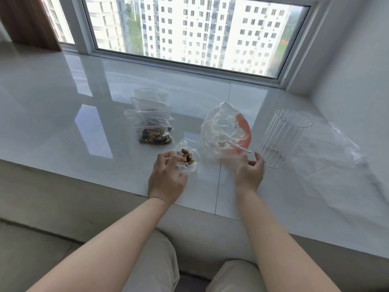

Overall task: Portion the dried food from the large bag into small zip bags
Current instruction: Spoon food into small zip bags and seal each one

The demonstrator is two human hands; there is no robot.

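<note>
Plainly the small zip bag [187, 158] is a flimsy thing: thin clear film, light even with its clump of dried food inside, and so limp it will slump and spill if held anywhere but near its mouth. It lies on the white worktop [63, 114] at the near edge, just left of the large bag [226, 131]. The best hold, I would judge, is a pinch on the zip strip at both corners, keeping the opening up.

The left hand [167, 178] is bent over the small bag from the near side, wrist low, its fingers curled into the crumpled film so the grip has the bag's open end gathered in it.

The right hand [250, 172] is raised at the near side of the large bag, fingers loosely curled and spread; its grip looks slack, and I cannot tell whether it holds any film. A white spoon [235, 146] lies inside that bag, which looks just as soft and slippery.

Behind, filled zip bags [152, 123] lie stacked; a ribbed clear cup [284, 138] stands to the right.
</note>
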